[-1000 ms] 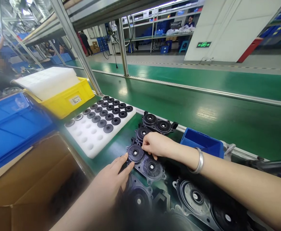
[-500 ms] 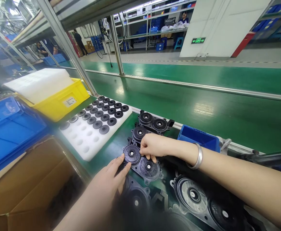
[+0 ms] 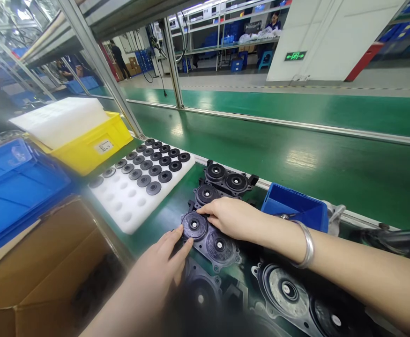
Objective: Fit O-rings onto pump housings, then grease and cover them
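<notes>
2 hands meet at the round black disc [image 3: 195, 232] on the left side of the twin-disc housing [image 3: 205, 251].
Left hand [image 3: 152, 267] is loosely open, thumb and forefinger apart on the disc's near-left edge; right hand [image 3: 238, 219] is half curled, forefinger reaching to the far rim, and whether it pinches anything underneath, the view can't tell. This looks like seating work: light, even pressure around the rim, left fingers steadying, the disc kept level, fingertips clear of the center hub.

White pillar with green exit sign
</notes>
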Motion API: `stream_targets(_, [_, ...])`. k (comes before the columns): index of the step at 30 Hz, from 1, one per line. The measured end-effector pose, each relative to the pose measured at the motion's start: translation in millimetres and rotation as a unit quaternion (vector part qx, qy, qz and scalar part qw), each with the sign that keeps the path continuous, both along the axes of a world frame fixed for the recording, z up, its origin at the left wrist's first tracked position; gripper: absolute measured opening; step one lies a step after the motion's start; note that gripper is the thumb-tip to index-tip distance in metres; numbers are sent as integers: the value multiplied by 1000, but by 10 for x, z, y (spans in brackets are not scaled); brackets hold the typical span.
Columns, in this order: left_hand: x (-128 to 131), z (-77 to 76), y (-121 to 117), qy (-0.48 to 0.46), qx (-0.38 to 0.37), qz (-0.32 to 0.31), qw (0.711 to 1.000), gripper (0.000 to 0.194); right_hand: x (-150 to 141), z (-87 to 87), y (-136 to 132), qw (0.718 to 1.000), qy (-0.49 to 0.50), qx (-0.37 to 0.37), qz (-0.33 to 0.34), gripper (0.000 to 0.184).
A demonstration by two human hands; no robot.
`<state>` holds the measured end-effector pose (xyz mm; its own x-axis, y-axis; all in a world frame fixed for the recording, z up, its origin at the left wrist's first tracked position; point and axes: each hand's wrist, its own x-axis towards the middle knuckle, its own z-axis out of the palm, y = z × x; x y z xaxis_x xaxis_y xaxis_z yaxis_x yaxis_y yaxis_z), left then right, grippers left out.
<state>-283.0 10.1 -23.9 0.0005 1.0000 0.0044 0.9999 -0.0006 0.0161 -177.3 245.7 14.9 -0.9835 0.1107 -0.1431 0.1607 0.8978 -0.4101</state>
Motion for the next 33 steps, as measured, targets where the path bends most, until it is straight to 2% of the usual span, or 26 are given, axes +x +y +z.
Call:
stream_targets(6, [5,1,-10,-11,-19,9,1000,72,171,40,-82,1000,-2,31,2,24])
stream_targets(14, [58,36,21,-26,-29,17,999,69,443,-8,-415,996,36,77,13,19])
stream_targets(17, [49,93,31,-38,-3,7,999,63,503,13,-502,997,54,58,26,22])
stream_targets(21, [20,258,-3,-111,63,28,991,50,553,182,-463,991,126,-27,-23,29])
stream_targets(24, [37,385,-24,-195,118,49,972,43,573,310,-478,973,159,-161,-50,20])
stream_targets(27, [92,448,14,-224,141,64,962,36,573,345,-636,927,90,-363,-21,21])
stream_targets(29, [136,463,61,-226,129,78,963,34,560,332,-763,891,40,-452,-19,21])
stream_targets(31, [175,470,101,-229,119,86,962,35,547,316,-840,874,20,-483,-46,18])
stream_targets(33, [207,472,114,-237,120,80,961,36,551,310,-844,869,20,-489,-73,19])
